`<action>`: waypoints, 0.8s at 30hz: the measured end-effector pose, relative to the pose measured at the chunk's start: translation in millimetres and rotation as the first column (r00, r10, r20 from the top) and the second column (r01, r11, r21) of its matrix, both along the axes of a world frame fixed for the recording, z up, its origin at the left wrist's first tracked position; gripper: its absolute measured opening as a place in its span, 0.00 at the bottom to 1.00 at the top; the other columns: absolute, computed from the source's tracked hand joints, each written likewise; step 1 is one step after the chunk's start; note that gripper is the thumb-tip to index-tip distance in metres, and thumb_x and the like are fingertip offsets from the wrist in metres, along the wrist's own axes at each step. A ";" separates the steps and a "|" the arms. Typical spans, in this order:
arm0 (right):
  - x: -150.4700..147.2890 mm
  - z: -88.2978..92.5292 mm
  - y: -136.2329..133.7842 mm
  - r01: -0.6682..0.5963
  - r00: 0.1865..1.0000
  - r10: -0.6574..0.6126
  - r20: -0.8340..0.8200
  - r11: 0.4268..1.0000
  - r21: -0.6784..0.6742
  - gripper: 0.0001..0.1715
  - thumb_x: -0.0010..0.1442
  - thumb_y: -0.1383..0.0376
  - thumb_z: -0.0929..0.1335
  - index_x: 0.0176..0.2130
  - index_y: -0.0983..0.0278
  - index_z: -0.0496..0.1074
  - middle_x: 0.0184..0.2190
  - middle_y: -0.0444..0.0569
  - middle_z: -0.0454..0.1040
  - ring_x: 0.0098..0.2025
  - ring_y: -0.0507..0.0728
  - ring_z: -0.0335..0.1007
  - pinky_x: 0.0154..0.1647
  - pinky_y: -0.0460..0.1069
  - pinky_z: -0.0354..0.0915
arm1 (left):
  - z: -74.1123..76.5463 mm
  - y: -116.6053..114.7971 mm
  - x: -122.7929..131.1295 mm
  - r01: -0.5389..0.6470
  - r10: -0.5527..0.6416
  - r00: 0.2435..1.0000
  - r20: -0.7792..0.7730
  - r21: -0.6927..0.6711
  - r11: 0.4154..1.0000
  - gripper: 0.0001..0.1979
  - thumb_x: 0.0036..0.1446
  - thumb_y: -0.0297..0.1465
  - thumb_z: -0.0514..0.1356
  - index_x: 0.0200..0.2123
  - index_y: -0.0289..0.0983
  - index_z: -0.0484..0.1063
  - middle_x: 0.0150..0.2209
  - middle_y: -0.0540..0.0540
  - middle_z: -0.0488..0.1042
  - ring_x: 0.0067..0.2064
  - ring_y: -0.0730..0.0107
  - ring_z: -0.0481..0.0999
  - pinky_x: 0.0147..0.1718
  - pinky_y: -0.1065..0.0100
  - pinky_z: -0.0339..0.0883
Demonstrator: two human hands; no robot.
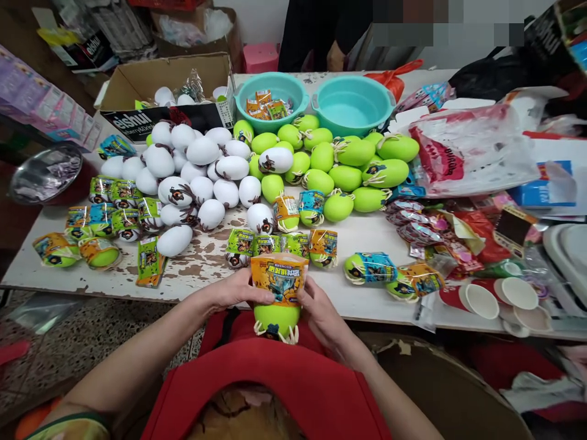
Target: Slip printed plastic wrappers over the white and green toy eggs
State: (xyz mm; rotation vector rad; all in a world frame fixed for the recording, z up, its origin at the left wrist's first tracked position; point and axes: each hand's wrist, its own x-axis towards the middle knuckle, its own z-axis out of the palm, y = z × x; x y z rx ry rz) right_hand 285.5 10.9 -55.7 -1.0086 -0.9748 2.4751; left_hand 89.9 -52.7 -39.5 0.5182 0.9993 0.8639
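Both my hands hold one green toy egg (pixel 276 319) at the table's near edge, with an orange printed wrapper sleeve (pixel 279 278) over its top half. My left hand (pixel 233 288) grips the sleeve's left side, fingers closed around it. My right hand (pixel 321 308) grips the right side of the egg and sleeve. Just beyond my hands lie several wrapped eggs (pixel 266 244). A pile of white eggs (pixel 202 171) covers the table's left middle, and a pile of green eggs (pixel 339 165) lies to the right of it.
Two teal basins (pixel 351 104) stand at the back, the left basin (pixel 270 91) holding small packets. A cardboard box (pixel 169 88) sits back left. Plastic bags (pixel 468 150), red cups (pixel 477 299) and packets crowd the right side. A person in dark clothes (pixel 321 30) stands behind the table.
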 end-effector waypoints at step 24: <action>13.9 -3.3 -25.2 -0.101 0.983 0.099 0.151 0.995 0.003 0.42 0.38 0.48 0.78 0.48 0.63 0.67 0.49 0.55 0.73 0.52 0.66 0.69 0.53 0.59 0.65 | -7.8 -37.3 5.3 0.044 -0.044 0.999 -0.012 -0.022 0.999 0.32 0.43 0.36 0.69 0.53 0.35 0.70 0.51 0.41 0.74 0.51 0.55 0.71 0.54 0.58 0.61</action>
